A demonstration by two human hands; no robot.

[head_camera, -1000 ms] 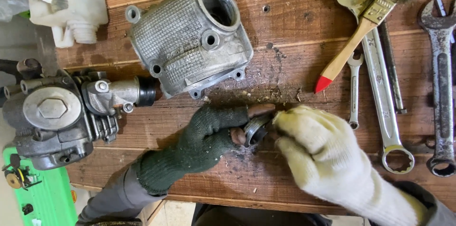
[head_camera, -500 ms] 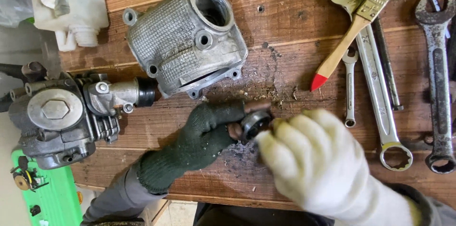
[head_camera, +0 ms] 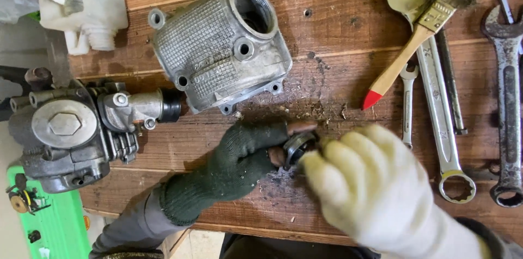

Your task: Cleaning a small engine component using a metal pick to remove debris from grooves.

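Right hand [head_camera: 376,188], in a pale, soft glove, now larger and nearer the lens than a second ago, fingers curled over the small metal ring [head_camera: 298,147] from the right; judged a closer working of the part, though the exact grip under the glove hidden. Left hand [head_camera: 245,155], in a dark green knit glove with bare fingertips showing, pinching the same ring from the left, much as before. Ring held between both hands, low over the front middle of the desk [head_camera: 338,35], round, dark and greasy with a bright edge. Beneath, rough brown planks strewn with grit and dried scraps. Behind the hands, unmoved, a grey cast housing [head_camera: 218,41], ribbed on one face, with a round threaded opening and bolt ears. At left, a blocky, oily engine part [head_camera: 71,133] with a hexagonal plug. At right, a wooden brush [head_camera: 419,33] with a red tip lying across steel wrenches [head_camera: 436,95], smooth and long. At top left, a white plastic bottle [head_camera: 92,8].
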